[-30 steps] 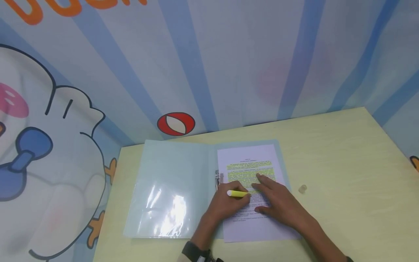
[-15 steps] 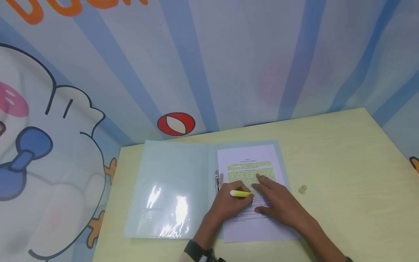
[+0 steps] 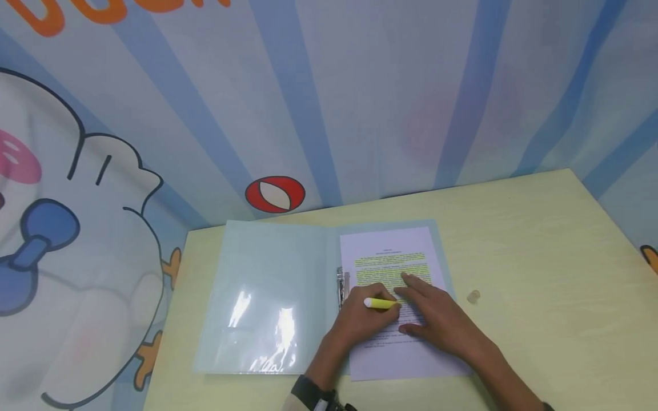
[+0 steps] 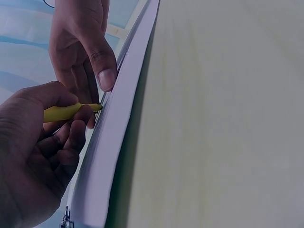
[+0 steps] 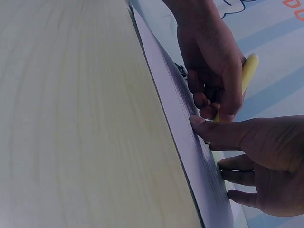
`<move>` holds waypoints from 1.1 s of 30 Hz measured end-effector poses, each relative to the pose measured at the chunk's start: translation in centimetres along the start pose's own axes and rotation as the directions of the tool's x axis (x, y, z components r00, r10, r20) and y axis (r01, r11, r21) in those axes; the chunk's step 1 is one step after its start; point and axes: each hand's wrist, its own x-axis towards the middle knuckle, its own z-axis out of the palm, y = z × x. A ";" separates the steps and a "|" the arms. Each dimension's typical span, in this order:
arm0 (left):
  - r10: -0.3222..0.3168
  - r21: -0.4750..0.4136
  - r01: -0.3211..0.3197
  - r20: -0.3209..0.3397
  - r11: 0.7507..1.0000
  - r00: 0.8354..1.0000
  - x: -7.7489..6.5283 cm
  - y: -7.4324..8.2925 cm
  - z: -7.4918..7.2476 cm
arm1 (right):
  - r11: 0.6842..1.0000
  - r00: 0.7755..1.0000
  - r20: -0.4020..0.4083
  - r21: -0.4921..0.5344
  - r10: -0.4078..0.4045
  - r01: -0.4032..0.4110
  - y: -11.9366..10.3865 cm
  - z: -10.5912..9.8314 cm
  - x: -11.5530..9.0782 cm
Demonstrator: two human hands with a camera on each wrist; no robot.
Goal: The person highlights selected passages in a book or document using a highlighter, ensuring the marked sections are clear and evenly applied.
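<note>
Left hand (image 3: 365,314) pinches one yellow highlighter (image 3: 379,303) over a printed page (image 3: 406,362)

Two hands, one highlighter and one folder (image 3: 272,268) occupy the lower centre of the head view. The folder lies spread flat on the pale wooden table (image 3: 540,257), its glossy cover on the left side. One metal clip (image 3: 340,279) shows at its middle. The page lies on the folder's right side; whether more sheets lie under it cannot be told. Two blocks of its text are marked yellow, the second partly hidden by the hands. One small pale translucent object (image 3: 473,296) sits on the table, right of the page.

The left hand comes up from the bottom edge of the frame, with one black band (image 3: 308,391) at the wrist. Its thumb and fingers clasp the highlighter, whose white end points left and whose tip is at the page, between the hands.

The right hand (image 3: 437,317) slants in from the lower right. Its fingers are extended and apart, fingertips resting on the page, thumb spread below them. It holds nothing.

One red-and-white ball (image 3: 275,194) is printed on the striped backdrop (image 3: 380,114), left of the upper centre.
</note>
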 end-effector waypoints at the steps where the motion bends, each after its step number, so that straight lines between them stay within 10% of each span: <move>1: -0.003 0.004 0.003 0.001 1.000 1.000 0.0 0.0 0.0 | 1.000 1.000 -0.001 0.001 -0.003 0.003 0.0 0.0 0.0; 33: 0.035 -0.001 -0.035 -0.009 0.999 0.999 0.5 0.5 0.5 | 1.000 1.000 0.020 -0.011 -0.002 0.003 0.7 -0.3 -0.4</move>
